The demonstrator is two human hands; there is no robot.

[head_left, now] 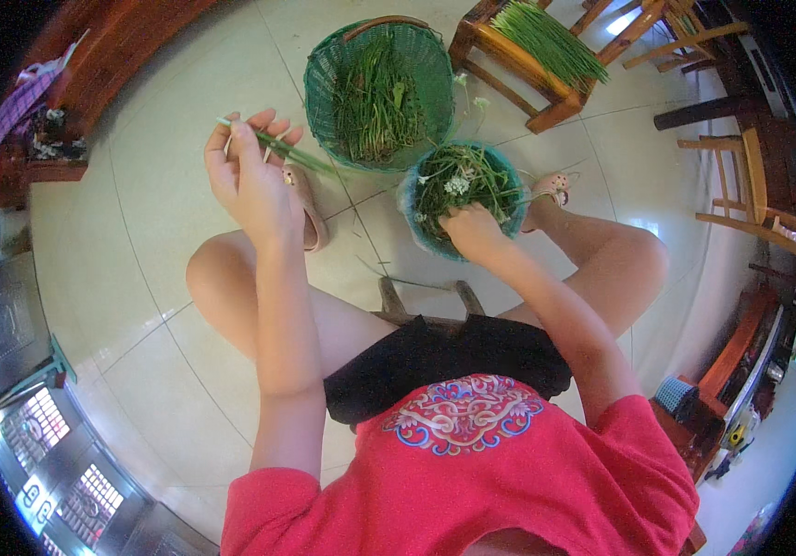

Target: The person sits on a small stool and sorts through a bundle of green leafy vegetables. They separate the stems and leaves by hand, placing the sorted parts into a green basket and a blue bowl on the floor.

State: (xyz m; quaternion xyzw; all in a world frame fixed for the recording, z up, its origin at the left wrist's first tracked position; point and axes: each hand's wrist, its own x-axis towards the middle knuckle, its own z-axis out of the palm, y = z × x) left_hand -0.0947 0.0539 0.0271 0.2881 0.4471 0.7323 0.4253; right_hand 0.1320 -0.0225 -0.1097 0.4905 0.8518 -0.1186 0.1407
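Observation:
My left hand (251,176) is raised over the floor, left of a green woven basket. Its thumb and fingers pinch a few garlic chive stalks (288,150), pale at one end and pointing toward the basket. The basket (317,116) holds a heap of loose garlic chives (379,107). Just below it stands a small teal bin (515,178) with a clear plastic liner, full of green trimmings and white flower heads (457,185). My right hand (476,232) reaches into this bin, fingers curled down against the trimmings. What those fingers hold, if anything, is hidden.
A neat bundle of green chives (551,44) lies on a wooden stool (518,51) at the far right. Wooden chairs (750,176) line the right side. Stray stalks (416,283) lie on the tiled floor between my knees. Dark wooden furniture (106,69) stands at the far left.

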